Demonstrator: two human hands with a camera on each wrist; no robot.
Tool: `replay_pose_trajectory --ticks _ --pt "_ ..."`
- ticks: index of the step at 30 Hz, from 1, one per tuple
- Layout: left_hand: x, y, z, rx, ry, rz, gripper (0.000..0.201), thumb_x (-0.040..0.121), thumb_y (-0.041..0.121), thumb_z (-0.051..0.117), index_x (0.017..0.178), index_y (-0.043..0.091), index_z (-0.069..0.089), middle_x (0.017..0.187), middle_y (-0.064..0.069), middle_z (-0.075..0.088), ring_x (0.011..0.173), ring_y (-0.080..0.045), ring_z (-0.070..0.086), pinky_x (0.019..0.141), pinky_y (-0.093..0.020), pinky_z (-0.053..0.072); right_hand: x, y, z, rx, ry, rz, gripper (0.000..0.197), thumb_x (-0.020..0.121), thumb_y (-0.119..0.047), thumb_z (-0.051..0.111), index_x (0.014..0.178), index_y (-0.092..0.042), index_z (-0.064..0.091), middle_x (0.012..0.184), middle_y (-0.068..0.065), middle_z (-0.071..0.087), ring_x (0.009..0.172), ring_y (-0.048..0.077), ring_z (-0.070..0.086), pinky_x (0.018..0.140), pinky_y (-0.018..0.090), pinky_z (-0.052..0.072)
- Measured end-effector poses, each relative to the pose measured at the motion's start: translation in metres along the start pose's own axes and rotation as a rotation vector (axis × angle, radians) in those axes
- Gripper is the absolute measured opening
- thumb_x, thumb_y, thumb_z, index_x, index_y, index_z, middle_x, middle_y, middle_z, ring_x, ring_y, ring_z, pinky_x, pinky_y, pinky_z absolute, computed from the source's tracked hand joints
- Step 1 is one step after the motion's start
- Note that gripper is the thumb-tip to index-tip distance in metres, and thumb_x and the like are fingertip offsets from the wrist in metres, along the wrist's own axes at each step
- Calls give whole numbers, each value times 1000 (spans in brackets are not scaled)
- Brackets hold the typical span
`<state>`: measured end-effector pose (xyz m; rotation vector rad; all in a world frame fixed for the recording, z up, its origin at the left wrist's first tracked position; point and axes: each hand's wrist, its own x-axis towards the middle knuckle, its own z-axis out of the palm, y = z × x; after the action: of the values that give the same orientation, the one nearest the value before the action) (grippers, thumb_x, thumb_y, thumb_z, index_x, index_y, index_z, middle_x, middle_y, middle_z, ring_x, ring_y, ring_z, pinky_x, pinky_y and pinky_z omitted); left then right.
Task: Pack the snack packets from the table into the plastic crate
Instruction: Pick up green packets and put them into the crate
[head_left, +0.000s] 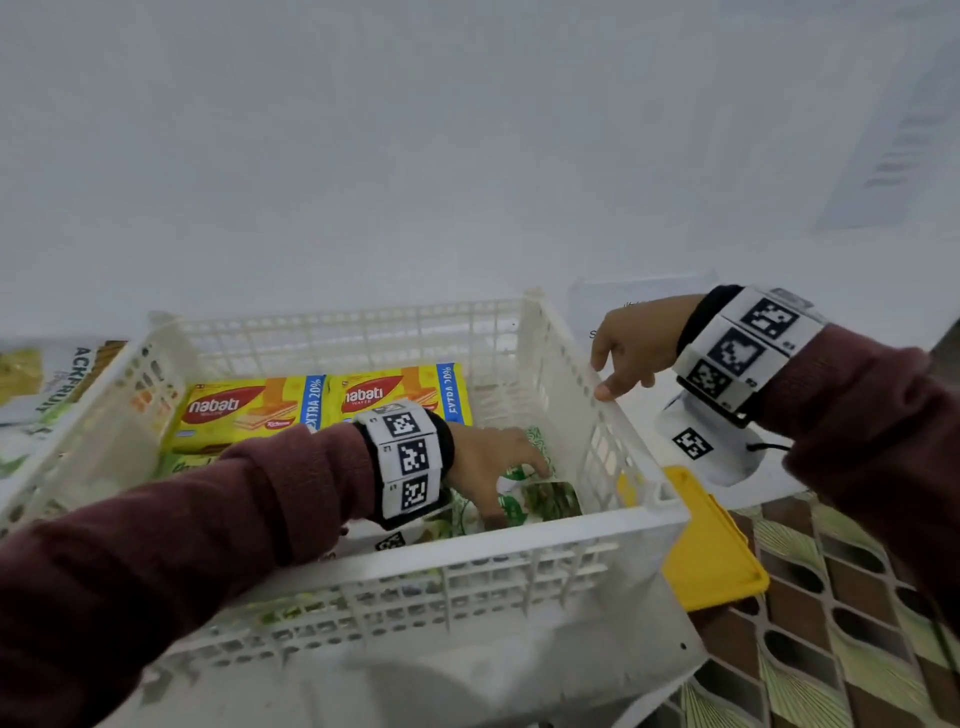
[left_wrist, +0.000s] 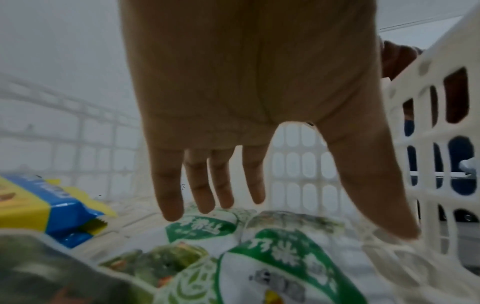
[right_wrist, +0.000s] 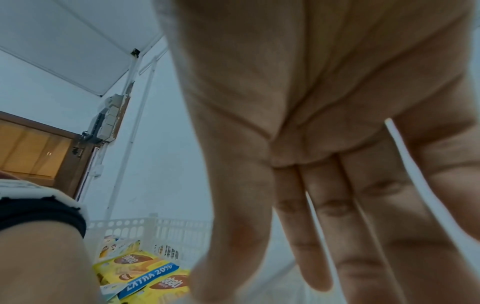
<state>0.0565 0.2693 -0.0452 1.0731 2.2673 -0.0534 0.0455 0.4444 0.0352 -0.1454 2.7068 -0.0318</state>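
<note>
The white plastic crate (head_left: 519, 535) fills the middle of the head view. Two yellow Nabati wafer packets (head_left: 244, 410) lie side by side at its back. Green-and-white snack packets (head_left: 550, 499) lie in its front right corner. My left hand (head_left: 514, 483) reaches into the crate above them, and its straight, spread fingers (left_wrist: 168, 195) hold nothing and just reach the top packet (left_wrist: 285, 257). My right hand (head_left: 618, 374) rests on the crate's right rim, thumb on the edge, fingers (right_wrist: 319, 236) straight and holding nothing. The wafer packets (right_wrist: 145, 273) also show in the right wrist view.
A jackfruit snack packet (head_left: 52, 379) lies on the white table left of the crate. A yellow lid (head_left: 717, 561) sits against the crate's right side, with a white marker-tagged device (head_left: 711, 447) behind it. Patterned floor (head_left: 831, 623) shows past the table's right edge.
</note>
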Motion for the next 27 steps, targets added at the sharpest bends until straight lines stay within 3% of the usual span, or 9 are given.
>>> replay_pose_trajectory --ticks 3,7,12,16,20,22,24,26,27 --pt "4 1 3 129 -25 -22 72 81 19 70 141 17 31 136 -12 34 126 -27 36 96 -33 35 0 0 1 -5 9 4 56 82 -41 65 126 -7 51 65 -6 56 69 15 57 63 16 41" --pt "14 8 9 376 33 -38 68 82 28 68 137 10 32 138 -12 35 125 -28 36 97 -37 35 -1 -2 1 -25 10 9 57 83 -40 64 127 -7 50 66 -5 56 75 18 58 63 16 41" --pt "18 7 13 526 79 -73 72 82 38 67 136 6 31 138 -11 33 126 -28 34 99 -40 35 2 -3 2 -71 22 15 56 83 -41 63 127 -7 50 63 -6 54 61 9 52 60 16 39" --pt "14 -1 8 458 86 -69 75 76 45 70 136 13 37 138 -9 30 127 -27 32 104 -41 34 2 -5 -2 -112 -1 21 56 83 -41 64 124 -4 53 61 -5 53 61 10 52 57 15 41" --pt "-11 -20 -14 86 221 -122 65 81 42 67 133 14 40 138 -7 31 128 -25 34 107 -40 33 -7 -26 -19 -204 -33 21 59 84 -35 65 124 6 54 57 -2 48 50 7 39 34 4 29" --pt "-35 -39 -31 -38 313 -207 56 85 34 64 131 12 42 136 -8 37 124 -25 40 101 -31 35 -11 -44 -32 -255 46 -41 57 81 -34 68 123 2 54 70 -1 52 56 9 43 42 6 34" --pt "-59 -58 -42 -76 355 -337 50 86 28 64 129 11 45 132 -8 44 118 -24 46 90 -26 36 -9 -64 -40 -259 131 -145 53 76 -32 74 120 -8 57 79 -2 57 73 15 55 63 17 44" --pt "-78 -75 -40 -21 284 -487 44 86 29 64 122 10 49 119 -6 51 107 -23 51 83 -26 39 1 -91 -36 -231 108 -265 51 74 -31 76 117 -12 58 85 1 62 85 20 60 79 27 48" --pt "-84 -82 -36 22 211 -551 39 86 32 63 116 11 49 107 -4 52 95 -21 53 76 -27 39 9 -106 -29 -229 62 -323 50 75 -30 76 118 -13 58 91 3 65 87 19 60 80 27 47"
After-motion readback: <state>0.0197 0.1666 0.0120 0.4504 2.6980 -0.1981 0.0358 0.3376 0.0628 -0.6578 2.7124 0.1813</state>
